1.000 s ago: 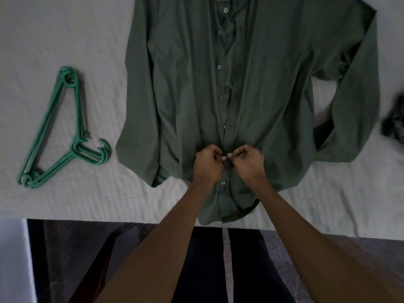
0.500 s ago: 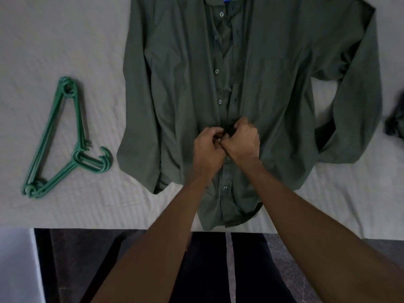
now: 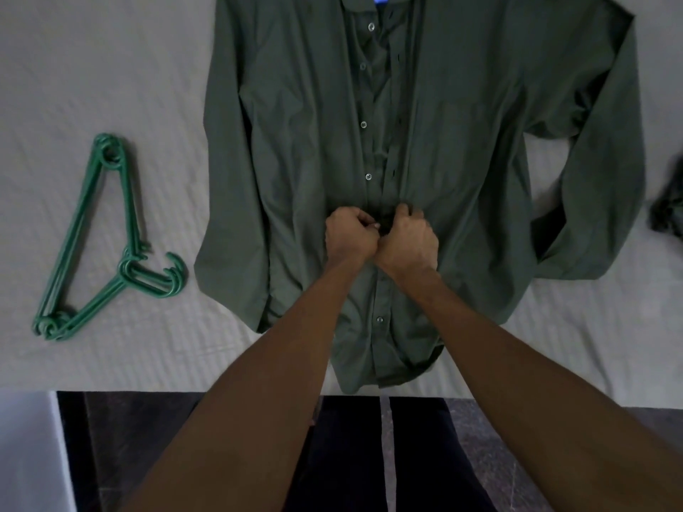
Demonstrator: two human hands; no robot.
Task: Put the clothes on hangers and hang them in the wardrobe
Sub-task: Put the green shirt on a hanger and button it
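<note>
Green cloth fills most of what I see: the shirt (image 3: 425,149) lies face up and spread flat on the bed (image 3: 111,68), collar away from me, hem hanging just over the near edge. Both sleeves run down its sides, the one to my right bent at the elbow. My left hand (image 3: 351,234) and right hand (image 3: 408,243) sit knuckle to knuckle on the placket (image 3: 384,219), a little below the middle of the shirt. Fingers of both are curled tight, each pinching an edge of the placket cloth between thumb and fingertips. Buttons above my hands stand apart from their holes; one button (image 3: 379,319) shows lower down, between my forearms. Hangers (image 3: 111,245), green plastic and stacked together, lie on the bed well to the left of the shirt, hooks pointing toward it. Something dark (image 3: 667,212) sits at the right edge, too cut off to tell
</note>
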